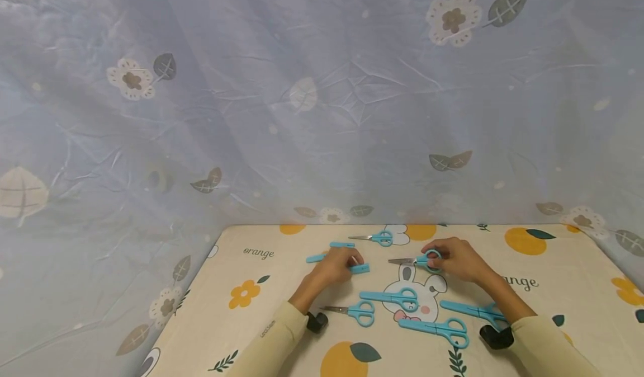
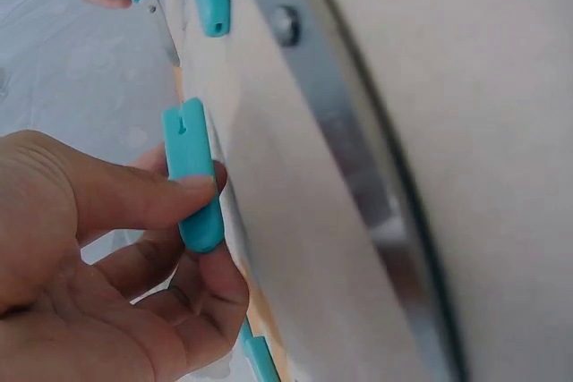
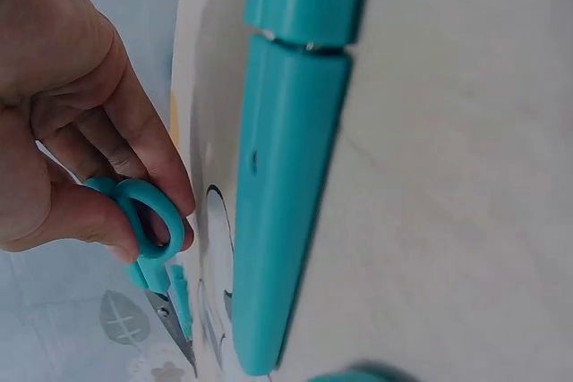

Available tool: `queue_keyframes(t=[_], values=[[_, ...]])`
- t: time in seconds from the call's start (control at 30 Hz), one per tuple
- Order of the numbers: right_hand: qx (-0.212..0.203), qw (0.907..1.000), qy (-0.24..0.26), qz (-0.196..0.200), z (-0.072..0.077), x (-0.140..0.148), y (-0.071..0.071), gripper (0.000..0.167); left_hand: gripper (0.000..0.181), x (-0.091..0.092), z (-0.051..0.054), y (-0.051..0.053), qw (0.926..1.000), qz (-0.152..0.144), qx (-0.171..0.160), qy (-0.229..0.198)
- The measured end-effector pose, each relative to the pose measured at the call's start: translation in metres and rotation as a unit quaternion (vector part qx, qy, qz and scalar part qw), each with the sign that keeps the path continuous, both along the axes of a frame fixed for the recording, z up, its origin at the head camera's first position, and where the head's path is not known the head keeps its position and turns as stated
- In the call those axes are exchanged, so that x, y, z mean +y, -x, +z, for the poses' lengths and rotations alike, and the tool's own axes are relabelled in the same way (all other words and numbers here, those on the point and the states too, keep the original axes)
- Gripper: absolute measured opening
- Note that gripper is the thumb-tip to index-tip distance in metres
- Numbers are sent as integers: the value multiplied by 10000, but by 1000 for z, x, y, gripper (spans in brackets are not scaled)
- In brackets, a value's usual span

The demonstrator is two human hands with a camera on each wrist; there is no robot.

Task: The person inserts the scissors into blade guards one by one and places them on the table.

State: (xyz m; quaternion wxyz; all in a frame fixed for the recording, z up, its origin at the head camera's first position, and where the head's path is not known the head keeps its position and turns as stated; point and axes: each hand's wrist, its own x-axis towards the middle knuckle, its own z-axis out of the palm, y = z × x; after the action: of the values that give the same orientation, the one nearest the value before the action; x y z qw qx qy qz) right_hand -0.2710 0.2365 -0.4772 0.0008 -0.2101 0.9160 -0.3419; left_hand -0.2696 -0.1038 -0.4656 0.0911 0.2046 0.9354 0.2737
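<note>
My left hand (image 1: 334, 265) pinches a light-blue scissors blade cover (image 2: 195, 185) between thumb and fingers, its slotted end pointing away from the palm. To the right, my right hand (image 1: 459, 258) holds a pair of blue-handled scissors (image 3: 154, 273) by the finger loops. Their bare metal blades look closed and point left toward the cover, with a gap between the two. Near the left hand lie two loose blade covers, one behind it (image 1: 342, 245) and one to its left (image 1: 315, 258). Bare-bladed scissors (image 1: 383, 238) lie at the back, and another bare pair (image 1: 360, 313) nearer the front.
Three pairs of covered scissors lie in front: one near the middle (image 1: 389, 297), one closer to me (image 1: 435, 328), one by the right forearm (image 1: 468, 309). The patterned tablecloth (image 1: 282, 332) meets a pale blue curtain (image 1: 322, 142) at the back.
</note>
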Motion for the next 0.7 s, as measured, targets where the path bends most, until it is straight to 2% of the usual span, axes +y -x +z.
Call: queue_keyframes(t=[0.17,0.4,0.57,0.7], values=[[-674,9962,553,-70,4,6,-12,32,43,-4,4,-2,9995,-139,-126,-248],[-1488,9801,1309,-130,10,14,-33,39,47,-11,16,-8,9942,-606,-348,-817],[-1956,9637,1818,42,14,18,-48,45,41,-17,21,-11,9869,-726,-765,-1220],[-2261,9492,2178,232,14,21,-58,48,43,-20,24,-13,9795,-606,-1221,-1486]])
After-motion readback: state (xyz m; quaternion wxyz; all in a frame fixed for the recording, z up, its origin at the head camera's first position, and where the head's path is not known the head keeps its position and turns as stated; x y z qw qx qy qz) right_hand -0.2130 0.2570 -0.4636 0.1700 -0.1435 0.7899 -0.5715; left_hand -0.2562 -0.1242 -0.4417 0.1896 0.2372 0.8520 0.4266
